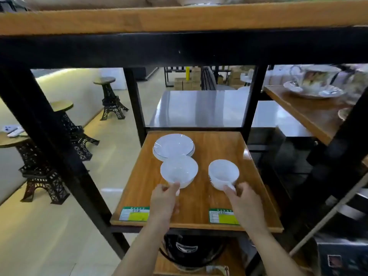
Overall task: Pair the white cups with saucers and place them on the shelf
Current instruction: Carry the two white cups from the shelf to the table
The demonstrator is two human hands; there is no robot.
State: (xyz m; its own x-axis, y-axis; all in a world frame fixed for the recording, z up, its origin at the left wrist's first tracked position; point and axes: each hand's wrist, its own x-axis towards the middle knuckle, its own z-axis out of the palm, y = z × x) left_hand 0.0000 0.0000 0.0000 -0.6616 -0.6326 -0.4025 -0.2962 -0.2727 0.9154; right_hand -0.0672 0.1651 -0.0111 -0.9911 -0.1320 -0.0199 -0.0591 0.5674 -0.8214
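Two white cups stand on the wooden shelf board (211,148). My left hand (164,202) pinches the handle of the left cup (179,171). My right hand (242,198) grips the handle of the right cup (223,174), which carries a dark print on its side. Behind the left cup lies a small stack of white saucers (173,145) with a thin dark rim line. Neither cup sits on a saucer.
Black metal posts (135,102) frame the shelf, with a wooden board (179,18) close overhead. Two green price labels (134,214) lie at the front edge. A patterned cup on a saucer (314,84) stands on the neighbouring shelf at right. Tower-shaped stools (111,98) are on the floor at left.
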